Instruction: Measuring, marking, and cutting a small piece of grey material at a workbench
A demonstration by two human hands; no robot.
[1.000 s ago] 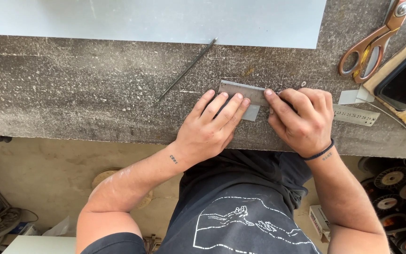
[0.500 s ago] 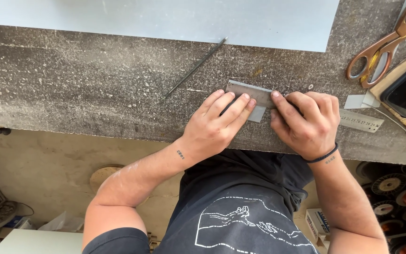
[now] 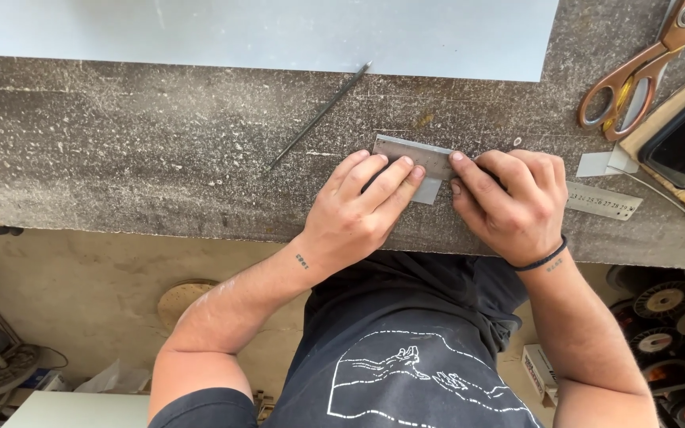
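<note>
Flat steel ruler (image 3: 426,157), grey, long and narrow, lying flat on the worn, speckled grey desk (image 3: 160,158) near its front edge; its far end (image 3: 604,201) shows again to the right of the hands. Under it sits a small pale grey rectangular piece of thin sheet (image 3: 430,190), one corner showing between the hands.

Handling, as judged: the ruler is thin, stiff along its length, light, and smooth enough to slide on the sheet unless pressed down. Best held by flat finger pressure from above, spread along its length, not by the edges. The sheet piece looks light and easily bent or shifted.

Left hand (image 3: 358,214): fingers laid flat and close together, pressing on ruler and sheet; the grip closes round nothing.

Right hand (image 3: 517,202): fingers curled, tips bearing on the ruler; whether it pinches anything underneath cannot be told.

Nearby items: thin dark metal rod (image 3: 319,115) lying apart to the left; large pale grey sheet (image 3: 263,32) at the desk's back; orange-handled scissors (image 3: 644,71) at upper right; small white offcuts (image 3: 600,164) beside a wooden block (image 3: 671,111).
</note>
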